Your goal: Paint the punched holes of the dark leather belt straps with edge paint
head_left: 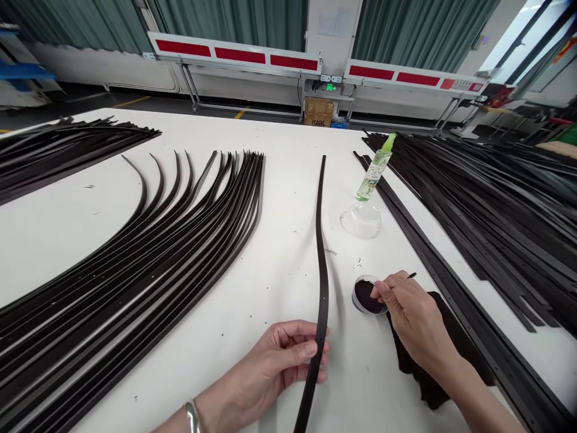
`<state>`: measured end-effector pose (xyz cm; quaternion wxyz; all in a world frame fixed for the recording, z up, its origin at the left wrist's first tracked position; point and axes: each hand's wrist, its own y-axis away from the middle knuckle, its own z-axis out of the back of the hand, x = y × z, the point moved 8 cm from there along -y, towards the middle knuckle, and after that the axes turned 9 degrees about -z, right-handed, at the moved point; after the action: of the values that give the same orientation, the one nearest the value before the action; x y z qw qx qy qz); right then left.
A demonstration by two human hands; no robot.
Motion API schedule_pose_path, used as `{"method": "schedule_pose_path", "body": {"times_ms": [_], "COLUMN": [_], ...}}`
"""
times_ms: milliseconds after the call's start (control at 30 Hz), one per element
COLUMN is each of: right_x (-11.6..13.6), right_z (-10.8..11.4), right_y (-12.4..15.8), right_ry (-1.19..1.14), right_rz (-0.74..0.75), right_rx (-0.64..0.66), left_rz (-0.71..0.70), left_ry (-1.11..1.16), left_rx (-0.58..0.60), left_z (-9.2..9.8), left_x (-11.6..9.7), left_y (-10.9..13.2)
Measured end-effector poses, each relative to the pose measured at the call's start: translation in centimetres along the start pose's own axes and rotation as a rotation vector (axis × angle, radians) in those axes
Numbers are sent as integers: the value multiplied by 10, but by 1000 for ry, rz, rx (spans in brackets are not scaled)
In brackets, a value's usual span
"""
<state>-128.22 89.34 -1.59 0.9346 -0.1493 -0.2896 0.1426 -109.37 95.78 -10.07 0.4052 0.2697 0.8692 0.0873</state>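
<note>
My left hand (288, 355) pinches a long dark strip (323, 270) between thumb and fingers; the strip runs from the bottom edge up the middle of the white table (288, 240). Closed round a thin dark-ended stick (406, 280), my right hand (408, 310) is over a small clear cup (356, 300) of black material. The stick's lower end is hidden by my fingers and the cup. A black cloth (433, 361) lies partly beneath my right hand and forearm.
Many curved dark strips (180, 264) lie at the left, more (487, 210) at the right. A green-capped spray bottle (373, 171) stands behind a clear plastic dish (361, 220). Another strip pile (81, 144) is far left. A cardboard box (318, 111) sits beyond the table.
</note>
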Motion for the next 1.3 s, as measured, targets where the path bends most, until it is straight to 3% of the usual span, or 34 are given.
{"method": "schedule_pose_path", "body": {"times_ms": [333, 467, 533, 633, 700, 800, 967, 1167, 1300], "right_x": [-3, -1, -1, -8, -11, -6, 22, 79, 92], "right_z": [-7, 1, 12, 25, 23, 12, -2, 1, -2], "right_y": [0, 2, 3, 8, 13, 19, 27, 32, 35], "right_ry": [17, -13, -77, -262, -392, -550, -585, -512, -501], "right_rz": [11, -9, -81, -319, -447, -487, -378, 159, 304], "right_rx": [14, -5, -48, -104, -97, -60, -7, -1, 9], "left_rz": [15, 11, 10, 5, -4, -17, -41, -30, -34], "left_ry": [0, -8, -9, 1, 11, 20, 59, 90, 114], "left_rx": [-21, -18, -11, -5, -1, -7, 29, 71, 77], "left_z": [3, 3, 3, 2, 1, 1, -4, -6, -6], "left_x": [2, 2, 2, 2, 2, 1, 0, 1, 2], "left_y": [0, 0, 0, 1, 0, 0, -1, -1, -2]}}
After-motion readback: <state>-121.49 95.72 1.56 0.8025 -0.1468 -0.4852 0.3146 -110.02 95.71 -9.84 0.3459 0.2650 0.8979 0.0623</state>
